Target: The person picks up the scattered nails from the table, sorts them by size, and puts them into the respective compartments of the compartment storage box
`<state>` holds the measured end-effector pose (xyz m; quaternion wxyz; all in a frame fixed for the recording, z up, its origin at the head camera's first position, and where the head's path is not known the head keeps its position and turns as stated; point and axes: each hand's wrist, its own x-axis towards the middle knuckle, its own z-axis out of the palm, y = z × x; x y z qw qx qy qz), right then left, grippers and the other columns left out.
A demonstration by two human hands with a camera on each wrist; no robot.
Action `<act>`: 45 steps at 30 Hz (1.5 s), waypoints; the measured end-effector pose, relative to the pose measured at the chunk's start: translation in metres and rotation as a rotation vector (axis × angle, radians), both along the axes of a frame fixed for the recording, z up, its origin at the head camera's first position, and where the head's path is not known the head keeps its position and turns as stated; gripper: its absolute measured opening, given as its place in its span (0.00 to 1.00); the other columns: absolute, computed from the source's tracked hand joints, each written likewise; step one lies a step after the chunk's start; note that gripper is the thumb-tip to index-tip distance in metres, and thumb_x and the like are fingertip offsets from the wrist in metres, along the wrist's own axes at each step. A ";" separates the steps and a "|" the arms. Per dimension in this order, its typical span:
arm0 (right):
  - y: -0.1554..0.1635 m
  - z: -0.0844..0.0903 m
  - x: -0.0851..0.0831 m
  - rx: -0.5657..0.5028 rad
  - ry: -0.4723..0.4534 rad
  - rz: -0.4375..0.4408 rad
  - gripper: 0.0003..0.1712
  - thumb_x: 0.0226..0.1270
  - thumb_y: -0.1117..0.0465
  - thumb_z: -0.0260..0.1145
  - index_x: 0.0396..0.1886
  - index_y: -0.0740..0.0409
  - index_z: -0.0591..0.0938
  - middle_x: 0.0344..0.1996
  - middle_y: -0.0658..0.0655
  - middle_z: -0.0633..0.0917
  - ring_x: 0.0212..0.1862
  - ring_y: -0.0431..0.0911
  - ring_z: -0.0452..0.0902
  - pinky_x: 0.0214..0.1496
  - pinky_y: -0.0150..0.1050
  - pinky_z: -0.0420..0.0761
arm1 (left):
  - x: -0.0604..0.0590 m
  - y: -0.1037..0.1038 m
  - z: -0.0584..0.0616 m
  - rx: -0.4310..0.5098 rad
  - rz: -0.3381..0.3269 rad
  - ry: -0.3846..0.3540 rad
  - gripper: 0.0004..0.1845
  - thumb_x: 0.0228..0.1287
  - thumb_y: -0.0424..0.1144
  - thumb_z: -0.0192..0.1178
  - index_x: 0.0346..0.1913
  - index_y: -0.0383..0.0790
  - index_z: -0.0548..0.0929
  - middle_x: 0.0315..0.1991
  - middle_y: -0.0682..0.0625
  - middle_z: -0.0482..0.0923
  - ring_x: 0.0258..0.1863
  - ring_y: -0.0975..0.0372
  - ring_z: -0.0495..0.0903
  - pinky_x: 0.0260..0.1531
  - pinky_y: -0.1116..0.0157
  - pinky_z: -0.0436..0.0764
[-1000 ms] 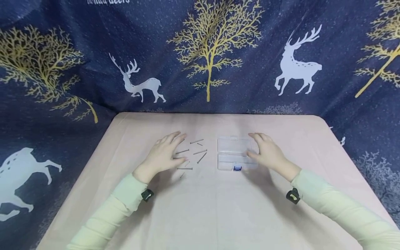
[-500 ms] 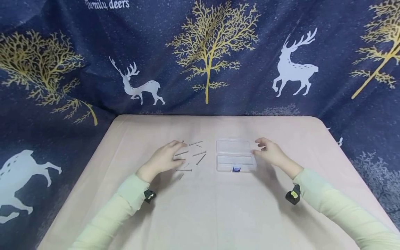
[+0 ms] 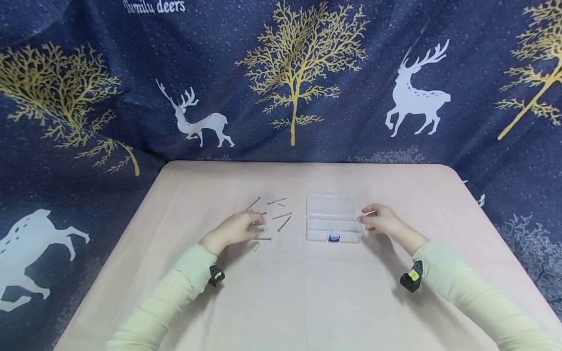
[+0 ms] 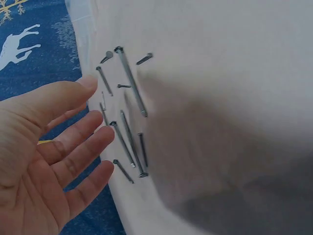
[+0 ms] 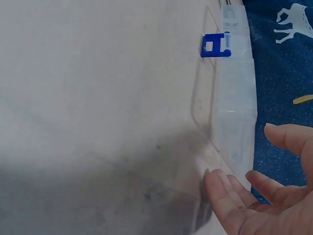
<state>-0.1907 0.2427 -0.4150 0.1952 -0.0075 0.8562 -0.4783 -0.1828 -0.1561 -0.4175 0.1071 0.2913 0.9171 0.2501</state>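
Note:
In the head view several metal nails lie scattered on the table, among them a slanted nail (image 3: 284, 224) right of my left hand (image 3: 233, 228). That hand hovers over the left part of the group, fingers bent and hiding some nails. The left wrist view shows its loosely bent fingers holding nothing, beside a long nail (image 4: 131, 83) and several shorter ones. A clear plastic box (image 3: 330, 205) lies with its lid folded back, blue latch (image 3: 334, 238) at the front. My right hand (image 3: 383, 220) is at the box's right edge, its relaxed fingers around nothing in the right wrist view.
A pale cloth covers the table (image 3: 298, 297). Behind it hangs a dark blue curtain (image 3: 347, 131) printed with white deer and golden trees. Each wrist carries a small black camera, such as the right camera (image 3: 411, 277).
My left hand has come down and nearer over the nails, its fingers bending more and uncovering a nail at the back. The right hand has drawn off the box to its right edge.

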 end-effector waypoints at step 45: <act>0.005 -0.020 0.006 -0.320 -0.215 -0.121 0.31 0.67 0.71 0.54 0.65 0.82 0.56 0.32 0.52 0.78 0.32 0.36 0.77 0.40 0.29 0.84 | -0.001 0.017 -0.010 -0.199 -0.006 -0.167 0.06 0.55 0.29 0.59 0.24 0.42 0.77 0.25 0.55 0.73 0.26 0.65 0.69 0.31 0.69 0.73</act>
